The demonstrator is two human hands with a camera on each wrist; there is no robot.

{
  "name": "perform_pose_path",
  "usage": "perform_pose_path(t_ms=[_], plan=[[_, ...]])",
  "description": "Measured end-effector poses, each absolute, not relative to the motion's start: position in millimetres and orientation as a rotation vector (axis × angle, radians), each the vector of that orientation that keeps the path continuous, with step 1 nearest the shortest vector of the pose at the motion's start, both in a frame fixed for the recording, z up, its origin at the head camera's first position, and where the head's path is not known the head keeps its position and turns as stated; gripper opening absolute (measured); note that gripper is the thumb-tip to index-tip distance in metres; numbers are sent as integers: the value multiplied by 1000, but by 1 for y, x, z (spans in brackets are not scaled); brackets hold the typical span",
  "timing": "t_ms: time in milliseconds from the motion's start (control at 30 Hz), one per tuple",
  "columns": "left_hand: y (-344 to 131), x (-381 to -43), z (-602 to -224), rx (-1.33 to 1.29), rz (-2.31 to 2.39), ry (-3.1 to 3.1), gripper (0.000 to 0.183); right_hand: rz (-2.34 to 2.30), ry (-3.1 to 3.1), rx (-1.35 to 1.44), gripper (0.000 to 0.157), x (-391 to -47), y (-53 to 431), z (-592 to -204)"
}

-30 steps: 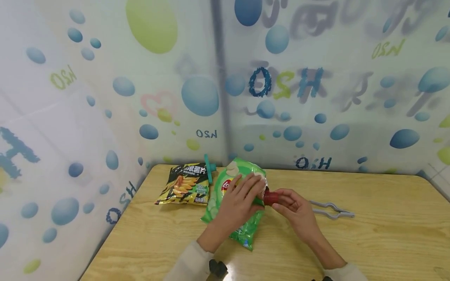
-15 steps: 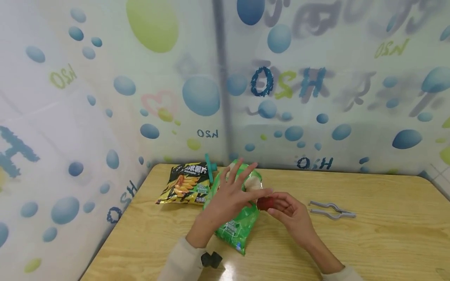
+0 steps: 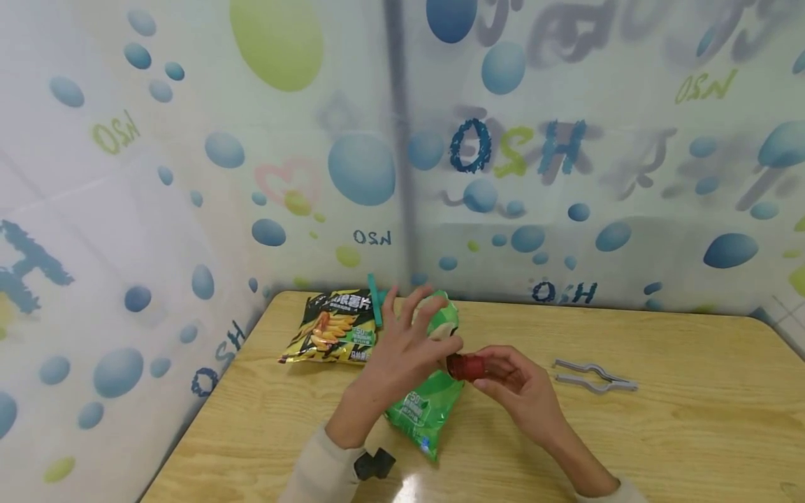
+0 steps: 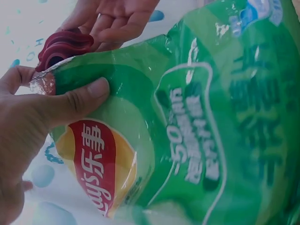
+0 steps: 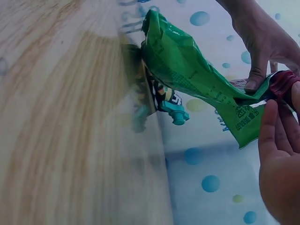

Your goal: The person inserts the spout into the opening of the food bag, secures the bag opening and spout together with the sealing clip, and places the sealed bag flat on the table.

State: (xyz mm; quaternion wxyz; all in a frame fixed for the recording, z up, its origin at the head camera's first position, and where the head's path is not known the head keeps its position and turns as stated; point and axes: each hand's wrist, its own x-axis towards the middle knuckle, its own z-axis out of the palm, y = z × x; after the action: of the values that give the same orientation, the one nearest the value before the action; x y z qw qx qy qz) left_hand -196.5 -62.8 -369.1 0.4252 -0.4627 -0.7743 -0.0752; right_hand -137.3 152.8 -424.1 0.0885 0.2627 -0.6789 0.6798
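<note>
Green chip bag (image 4: 183, 117) is over the table (image 3: 629, 447); left hand (image 3: 402, 353) pinches its foil edge (image 4: 44, 84) between thumb and index finger, other fingers spread, while right hand (image 3: 525, 391) pinches the ridged red cap (image 3: 467, 367) at that edge, seating unclear. Judged handling: bag light, limp, slick, contents likely fragile; cap stiff. Best hold: flat on the edge beside the cap.
</note>
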Motion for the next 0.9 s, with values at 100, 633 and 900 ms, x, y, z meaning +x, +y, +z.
perform_pose_path(t_ms=[100, 633, 900], plan=[[-64, -193, -365, -1169, -205, -1910, 25, 1960, -2014, 831, 35, -135, 152, -420], [-78, -214, -381, -1090, -750, -2357, 93, 2024, -2088, 568, 32, -142, 150, -435], [-96, -237, -413, -486, -1450, -2653, 67, 2270, -2043, 54, 31, -147, 146, -447]])
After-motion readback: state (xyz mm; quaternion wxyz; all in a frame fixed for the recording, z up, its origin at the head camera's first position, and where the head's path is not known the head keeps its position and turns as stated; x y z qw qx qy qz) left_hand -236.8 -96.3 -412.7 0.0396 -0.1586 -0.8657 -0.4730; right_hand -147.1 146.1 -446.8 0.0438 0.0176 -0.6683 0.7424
